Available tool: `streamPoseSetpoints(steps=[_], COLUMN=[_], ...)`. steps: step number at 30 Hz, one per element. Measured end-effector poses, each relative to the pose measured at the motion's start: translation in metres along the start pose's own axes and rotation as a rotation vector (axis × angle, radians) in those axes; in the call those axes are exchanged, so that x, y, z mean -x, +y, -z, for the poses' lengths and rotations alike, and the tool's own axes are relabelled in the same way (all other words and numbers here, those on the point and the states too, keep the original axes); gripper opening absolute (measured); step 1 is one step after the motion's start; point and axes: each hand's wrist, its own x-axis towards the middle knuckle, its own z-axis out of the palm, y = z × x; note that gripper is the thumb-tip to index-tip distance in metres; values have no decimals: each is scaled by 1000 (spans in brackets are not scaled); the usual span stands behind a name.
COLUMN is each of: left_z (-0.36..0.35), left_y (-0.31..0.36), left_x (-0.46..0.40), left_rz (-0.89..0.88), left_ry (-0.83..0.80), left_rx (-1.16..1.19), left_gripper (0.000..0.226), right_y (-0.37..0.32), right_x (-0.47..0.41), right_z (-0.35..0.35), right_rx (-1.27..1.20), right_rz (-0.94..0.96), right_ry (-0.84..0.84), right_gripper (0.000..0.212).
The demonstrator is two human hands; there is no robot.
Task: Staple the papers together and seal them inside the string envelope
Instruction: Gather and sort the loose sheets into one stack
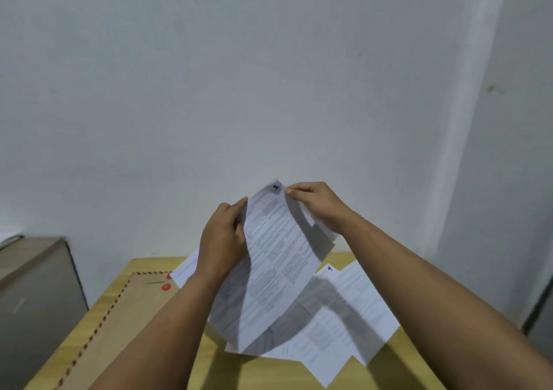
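I hold a printed sheet marked "2" [269,258] up over the table, its lower edge resting on the table. My left hand [223,237] grips its left edge and my right hand [314,202] pinches its top right corner. Another sheet marked "1" [350,308] lies flat on the wooden table [269,371] below, to the right. A further sheet [187,268] pokes out behind my left wrist. The brown string envelope [119,323], with a striped border and red string buttons [165,287], lies flat at the left. No stapler is in view.
A grey cabinet [36,285] stands left of the table, lower than the tabletop's far edge. A pale wall [269,75] rises right behind the table. A dark-edged object [541,314] stands at the far right.
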Motion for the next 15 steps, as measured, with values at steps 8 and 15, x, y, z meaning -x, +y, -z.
streamPoseSetpoints(steps=[8, 15], left_z=[12, 17], left_y=[13, 10], left_x=[2, 4], left_rz=[27, 60], left_ry=[-64, -275], left_rx=[23, 101], left_gripper=[46, 51], right_y=[-4, 4], right_x=[28, 33], right_z=[4, 4], right_rx=[-69, -140], right_rz=[22, -67], right_ry=[-46, -28], right_gripper=[16, 23])
